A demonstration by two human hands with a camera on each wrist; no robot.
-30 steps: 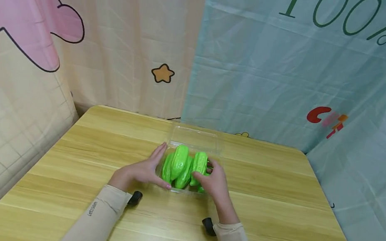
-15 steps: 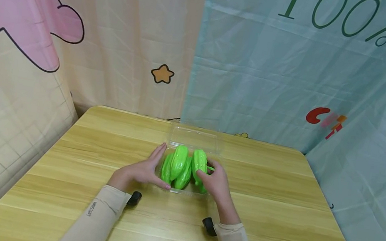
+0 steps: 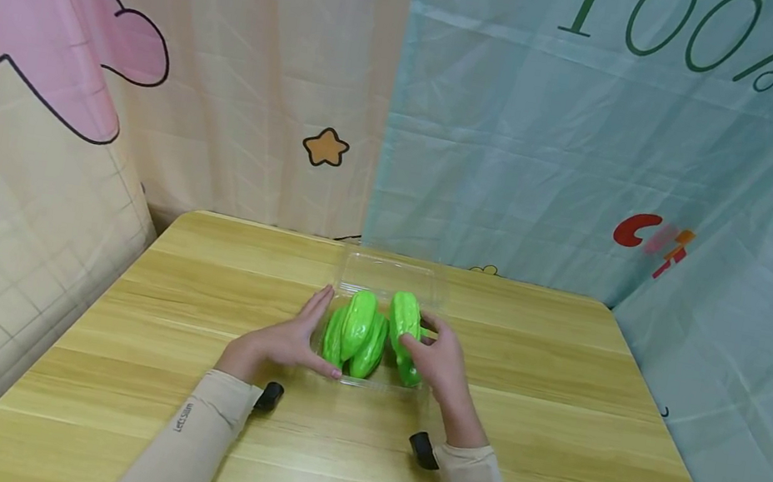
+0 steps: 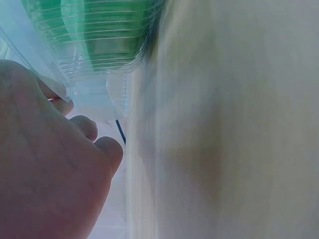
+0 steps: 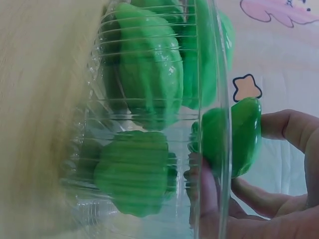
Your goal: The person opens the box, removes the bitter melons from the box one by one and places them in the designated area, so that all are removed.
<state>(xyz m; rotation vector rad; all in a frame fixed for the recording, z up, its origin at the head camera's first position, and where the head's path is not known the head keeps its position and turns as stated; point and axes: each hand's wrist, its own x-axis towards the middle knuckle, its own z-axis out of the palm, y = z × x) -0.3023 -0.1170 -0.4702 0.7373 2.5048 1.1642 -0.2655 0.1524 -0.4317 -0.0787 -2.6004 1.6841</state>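
Observation:
Several glossy green bitter melons with ridged skin lie in a clear plastic clamshell box. In the head view my right hand grips one bitter melon between thumb and fingers over the box's right half. The right wrist view shows this held melon at rim height, above another melon lying inside. My left hand rests against the box's left side, fingers extended and thumb at the front edge. In the left wrist view its fingertips touch the box rim.
The clear lid stands raised behind the box. Everything rests on a wooden table, with printed curtains hanging beyond its far edge. A dark wrist camera sits at the right cuff, another at the left.
My right hand and the bitter melon it holds have shifted slightly to the right, and the melon's far end is a little higher. The left hand has stayed in place.

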